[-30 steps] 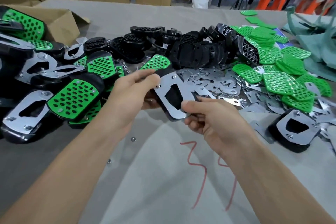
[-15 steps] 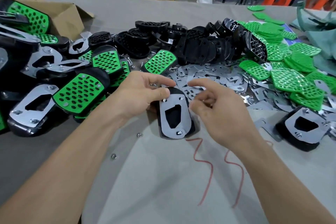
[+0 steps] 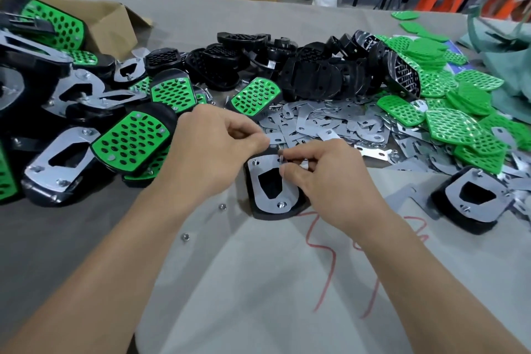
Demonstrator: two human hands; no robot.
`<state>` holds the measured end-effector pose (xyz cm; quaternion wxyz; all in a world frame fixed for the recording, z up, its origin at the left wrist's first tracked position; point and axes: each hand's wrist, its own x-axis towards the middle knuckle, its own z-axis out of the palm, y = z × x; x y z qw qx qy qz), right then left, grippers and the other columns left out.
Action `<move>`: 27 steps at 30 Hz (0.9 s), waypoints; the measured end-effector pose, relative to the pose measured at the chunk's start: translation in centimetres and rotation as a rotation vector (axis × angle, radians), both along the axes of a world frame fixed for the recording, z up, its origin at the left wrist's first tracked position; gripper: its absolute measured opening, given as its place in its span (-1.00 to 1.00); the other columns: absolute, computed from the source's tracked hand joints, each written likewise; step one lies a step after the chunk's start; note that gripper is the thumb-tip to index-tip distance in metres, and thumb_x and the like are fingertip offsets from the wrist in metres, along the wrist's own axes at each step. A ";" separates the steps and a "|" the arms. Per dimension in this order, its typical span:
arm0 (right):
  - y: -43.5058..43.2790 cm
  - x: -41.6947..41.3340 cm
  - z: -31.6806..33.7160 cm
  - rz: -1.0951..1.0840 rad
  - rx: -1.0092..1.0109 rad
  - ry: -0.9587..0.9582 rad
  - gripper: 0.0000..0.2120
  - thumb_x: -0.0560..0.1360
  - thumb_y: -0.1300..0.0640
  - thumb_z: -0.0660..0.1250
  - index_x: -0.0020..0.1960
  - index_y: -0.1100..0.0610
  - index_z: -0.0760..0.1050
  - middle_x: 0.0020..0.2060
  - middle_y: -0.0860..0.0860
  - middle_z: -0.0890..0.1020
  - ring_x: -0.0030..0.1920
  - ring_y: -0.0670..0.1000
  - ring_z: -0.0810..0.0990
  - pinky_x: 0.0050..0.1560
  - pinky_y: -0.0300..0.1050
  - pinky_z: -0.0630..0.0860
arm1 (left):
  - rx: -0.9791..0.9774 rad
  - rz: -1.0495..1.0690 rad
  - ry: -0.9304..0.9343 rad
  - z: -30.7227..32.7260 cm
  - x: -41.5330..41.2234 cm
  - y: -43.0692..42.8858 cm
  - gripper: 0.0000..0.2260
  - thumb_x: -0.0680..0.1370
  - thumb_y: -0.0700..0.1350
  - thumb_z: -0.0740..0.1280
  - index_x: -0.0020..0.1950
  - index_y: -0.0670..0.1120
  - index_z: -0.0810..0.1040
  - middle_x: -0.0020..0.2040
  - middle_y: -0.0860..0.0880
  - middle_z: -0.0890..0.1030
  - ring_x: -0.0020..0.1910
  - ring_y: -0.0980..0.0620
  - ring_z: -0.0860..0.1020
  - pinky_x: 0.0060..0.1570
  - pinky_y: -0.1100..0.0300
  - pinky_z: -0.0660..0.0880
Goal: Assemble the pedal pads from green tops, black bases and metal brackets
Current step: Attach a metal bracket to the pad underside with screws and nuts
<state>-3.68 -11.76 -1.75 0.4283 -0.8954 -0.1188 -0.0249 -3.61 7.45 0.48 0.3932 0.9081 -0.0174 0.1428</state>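
A pedal pad (image 3: 273,190) lies bracket side up on the table, a black base with a metal bracket screwed on top. My left hand (image 3: 212,146) sits at its upper left edge with the fingers curled, pinching something small that I cannot make out. My right hand (image 3: 324,178) covers its right side, and its fingertips pinch a small metal piece (image 3: 281,158) at the bracket's top right corner. Loose metal brackets (image 3: 324,123) lie just behind. Black bases (image 3: 316,72) are heaped further back. Green tops (image 3: 448,106) pile up on the right.
Finished pads (image 3: 132,138) are stacked on the left beside an open cardboard box (image 3: 106,23). Another pad with a bracket (image 3: 474,198) lies at the right. Loose nuts (image 3: 184,236) dot the grey cloth. Cardboard boxes and orange stools stand behind the table.
The pad went from held between both hands to lying flat on the table. Both hands have closed in on its top edge, and the right hand now pinches a small metal piece there.
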 end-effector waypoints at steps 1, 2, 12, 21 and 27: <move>0.0 -0.1 0.1 0.006 -0.012 -0.012 -0.77 0.48 0.06 0.44 0.02 -0.25 0.55 -0.23 -0.15 0.65 -0.28 -0.12 0.49 -0.32 -0.27 0.44 | 0.046 -0.015 0.011 0.0 -0.3 0.1 -0.87 0.39 0.01 0.58 -0.27 0.23 0.71 -0.39 0.34 0.62 -0.32 0.36 0.60 -0.27 0.51 0.45; 0.0 -0.2 0.1 0.000 -0.014 -0.012 -0.81 0.48 0.07 0.45 0.00 -0.22 0.58 -0.28 -0.20 0.63 -0.31 -0.15 0.49 -0.35 -0.30 0.42 | 0.098 -0.029 0.043 -0.1 -0.7 0.1 -0.88 0.39 0.02 0.59 -0.26 0.24 0.70 -0.39 0.37 0.60 -0.32 0.39 0.58 -0.29 0.55 0.40; 0.7 -1.0 0.6 -0.019 -0.104 -0.019 -0.82 0.53 0.05 0.42 0.11 -0.14 0.60 -0.31 -0.36 0.51 -0.26 -0.25 0.45 -0.28 -0.44 0.32 | -0.068 -0.087 0.175 -1.6 -1.3 0.7 -0.92 0.43 0.03 0.59 -0.21 0.20 0.74 -0.50 0.24 0.53 -0.55 0.26 0.43 -0.58 0.46 0.24; 4.6 -3.5 2.5 0.066 -0.138 -0.443 -0.89 0.38 0.25 0.51 -0.21 0.04 0.70 -0.28 -0.05 0.64 -0.13 0.04 0.46 -0.10 -0.16 0.34 | -0.100 -0.241 0.170 -1.3 -1.0 1.7 -0.93 0.23 0.07 0.51 -0.35 0.24 0.68 -0.49 0.21 0.54 -0.50 0.29 0.41 -0.47 0.45 0.29; 6.2 -4.2 2.3 0.249 -0.517 -0.375 -0.91 0.39 0.04 0.41 -0.30 -0.04 0.62 -0.27 -0.08 0.65 -0.13 0.02 0.47 0.06 0.02 0.29 | -0.303 -0.254 0.212 -2.3 -0.7 1.6 -0.83 0.19 0.07 0.47 -0.27 0.09 0.73 -0.33 -0.09 0.63 -0.31 0.07 0.46 -0.22 0.17 0.37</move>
